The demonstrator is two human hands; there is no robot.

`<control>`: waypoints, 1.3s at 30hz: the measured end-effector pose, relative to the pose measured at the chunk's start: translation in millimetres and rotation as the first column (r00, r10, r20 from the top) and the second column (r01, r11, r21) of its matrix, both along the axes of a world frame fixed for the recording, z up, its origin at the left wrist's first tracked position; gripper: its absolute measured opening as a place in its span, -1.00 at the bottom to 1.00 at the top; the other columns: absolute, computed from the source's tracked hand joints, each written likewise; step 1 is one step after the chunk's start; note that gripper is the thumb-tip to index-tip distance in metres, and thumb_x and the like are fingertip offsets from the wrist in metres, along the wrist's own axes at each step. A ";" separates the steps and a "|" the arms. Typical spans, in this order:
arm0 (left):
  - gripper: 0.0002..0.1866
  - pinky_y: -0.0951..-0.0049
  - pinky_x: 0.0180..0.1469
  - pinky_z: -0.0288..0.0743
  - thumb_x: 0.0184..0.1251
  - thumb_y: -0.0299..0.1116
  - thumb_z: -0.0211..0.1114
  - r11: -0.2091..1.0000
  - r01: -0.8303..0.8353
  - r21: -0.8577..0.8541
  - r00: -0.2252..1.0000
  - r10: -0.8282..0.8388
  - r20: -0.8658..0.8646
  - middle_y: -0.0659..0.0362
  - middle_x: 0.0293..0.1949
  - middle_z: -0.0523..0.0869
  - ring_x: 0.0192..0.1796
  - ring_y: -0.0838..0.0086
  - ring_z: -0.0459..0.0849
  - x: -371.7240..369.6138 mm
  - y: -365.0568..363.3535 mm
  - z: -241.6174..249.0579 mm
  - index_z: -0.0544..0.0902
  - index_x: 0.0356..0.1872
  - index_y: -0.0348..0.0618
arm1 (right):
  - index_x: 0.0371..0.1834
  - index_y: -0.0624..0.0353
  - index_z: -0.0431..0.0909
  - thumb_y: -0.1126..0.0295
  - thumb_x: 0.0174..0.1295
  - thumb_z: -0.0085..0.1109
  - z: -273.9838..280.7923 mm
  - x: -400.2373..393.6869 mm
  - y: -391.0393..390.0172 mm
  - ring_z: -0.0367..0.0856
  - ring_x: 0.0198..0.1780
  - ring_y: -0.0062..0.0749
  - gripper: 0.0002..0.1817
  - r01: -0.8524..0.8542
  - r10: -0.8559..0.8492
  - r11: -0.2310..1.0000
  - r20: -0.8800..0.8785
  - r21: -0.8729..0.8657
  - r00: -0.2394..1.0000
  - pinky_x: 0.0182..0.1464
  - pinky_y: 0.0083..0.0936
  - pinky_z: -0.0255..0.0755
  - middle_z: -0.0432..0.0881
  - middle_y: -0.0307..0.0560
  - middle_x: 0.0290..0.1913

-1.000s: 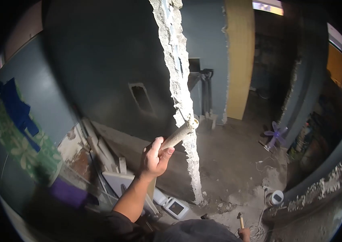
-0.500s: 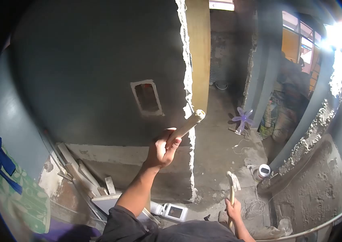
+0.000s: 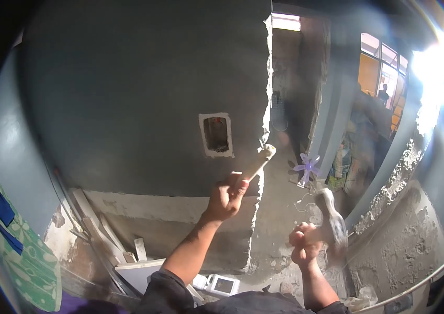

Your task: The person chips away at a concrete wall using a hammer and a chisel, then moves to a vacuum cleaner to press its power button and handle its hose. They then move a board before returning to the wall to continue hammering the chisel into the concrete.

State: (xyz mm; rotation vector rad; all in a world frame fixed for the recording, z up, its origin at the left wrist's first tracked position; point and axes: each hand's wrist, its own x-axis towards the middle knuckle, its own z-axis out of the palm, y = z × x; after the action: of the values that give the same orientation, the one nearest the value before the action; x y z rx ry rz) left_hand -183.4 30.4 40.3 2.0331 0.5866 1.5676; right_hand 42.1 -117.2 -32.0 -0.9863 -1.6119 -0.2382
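Observation:
My left hand (image 3: 225,195) is closed around a pale rod-like piece (image 3: 256,165), which slants up to the right. The rod's far end lies in front of the rough white broken edge (image 3: 269,78) of the dark grey wall (image 3: 127,104); contact cannot be told. On the right, my right hand (image 3: 307,242) grips a hammer (image 3: 332,214), raised and blurred by motion, its head up near the white fan-like purple flower shape on the floor. The hammer's handle is mostly hidden by blur and the hand.
A recessed box (image 3: 216,135) opens in the wall. Boards (image 3: 93,220) lean at lower left, near a green patterned cloth (image 3: 28,261). A white-framed device (image 3: 223,285) lies on the floor below me. A purple flower-shaped object (image 3: 307,167) and sacks (image 3: 355,167) are farther back.
My right hand has risen, swinging the hammer up and to the right. My left hand and its rod sit slightly farther right in view, and the whole view has shifted.

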 end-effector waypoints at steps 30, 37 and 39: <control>-0.72 0.31 -0.52 0.39 0.57 -0.17 0.15 0.999 -0.039 -0.019 0.997 0.038 -0.066 0.07 -0.63 0.54 -0.62 0.28 0.55 -5.0 -17.2 19.5 0.61 -0.21 -0.19 | -0.26 0.17 0.45 0.40 0.41 0.19 43.4 -51.8 21.1 0.42 -0.44 -0.44 -0.86 0.149 -0.159 0.955 -0.020 -0.257 0.987 -0.37 -0.44 0.29 0.43 -0.18 -0.49; -0.72 0.34 -0.58 0.32 0.57 -0.18 0.16 0.996 -0.088 0.033 0.992 0.091 -0.087 0.12 -0.71 0.45 -0.68 0.37 0.48 -7.5 -18.9 22.0 0.60 -0.23 -0.20 | -0.41 0.21 0.37 0.46 0.44 0.08 67.2 -69.1 -17.8 0.26 -0.67 -0.55 -0.78 -0.274 0.354 0.926 -0.350 0.259 0.867 -0.57 -0.55 0.27 0.35 -0.22 -0.65; -0.71 0.33 -0.58 0.32 0.57 -0.18 0.16 0.996 -0.091 0.019 0.991 0.092 -0.095 0.12 -0.71 0.44 -0.68 0.37 0.48 -7.3 -17.9 21.7 0.60 -0.23 -0.21 | -0.43 0.21 0.36 0.44 0.46 0.07 87.0 -82.3 -14.6 0.23 -0.71 -0.51 -0.75 -0.295 0.442 0.835 -0.247 0.465 0.862 -0.56 -0.52 0.33 0.35 -0.21 -0.67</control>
State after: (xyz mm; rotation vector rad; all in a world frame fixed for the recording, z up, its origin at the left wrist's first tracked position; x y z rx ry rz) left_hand -190.7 12.6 62.1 2.1289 0.7161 1.5362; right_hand -40.2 -131.8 55.0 -0.3425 -1.3187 -0.1166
